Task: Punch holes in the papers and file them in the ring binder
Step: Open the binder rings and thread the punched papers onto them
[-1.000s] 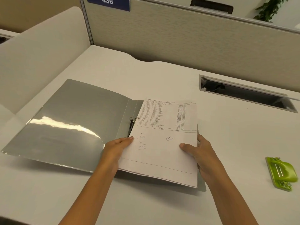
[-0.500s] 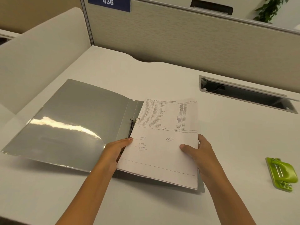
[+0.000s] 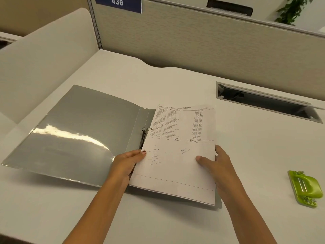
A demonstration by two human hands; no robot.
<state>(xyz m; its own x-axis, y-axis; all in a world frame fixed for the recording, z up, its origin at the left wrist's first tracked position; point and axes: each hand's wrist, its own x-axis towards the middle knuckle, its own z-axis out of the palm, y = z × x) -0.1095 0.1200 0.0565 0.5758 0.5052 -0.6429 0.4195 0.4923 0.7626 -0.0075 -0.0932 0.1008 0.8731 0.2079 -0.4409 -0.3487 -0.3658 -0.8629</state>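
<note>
Broadly, the pale tabletop carries everything. On its left half the grey ring binder lies opened flat. Its glossy front cover is spread out to the left, so the spine and its mechanism are exposed.

The stack of papers sits over the binder's right-hand leaf, printed side up, with its left edge just beside the spine. That placing makes sense if this edge is meant for the rings.

The left hand grips the stack's near-left edge. Its thumb lies on top and the other fingers are tucked beneath, out of sight, which lets it steer that edge. The right hand pinches the right edge likewise, thumb on the sheet and fingers curled under. This holds the stack level and square.

Well apart to the right, the green hole punch lies untouched. I judge punching is done and filing is the step in hand.

Smallest, the metal ring shows at the spine, just beside the sheet's left margin. I cannot tell whether it is open or already through a hole, and the holes themselves are too small to make out.
</note>
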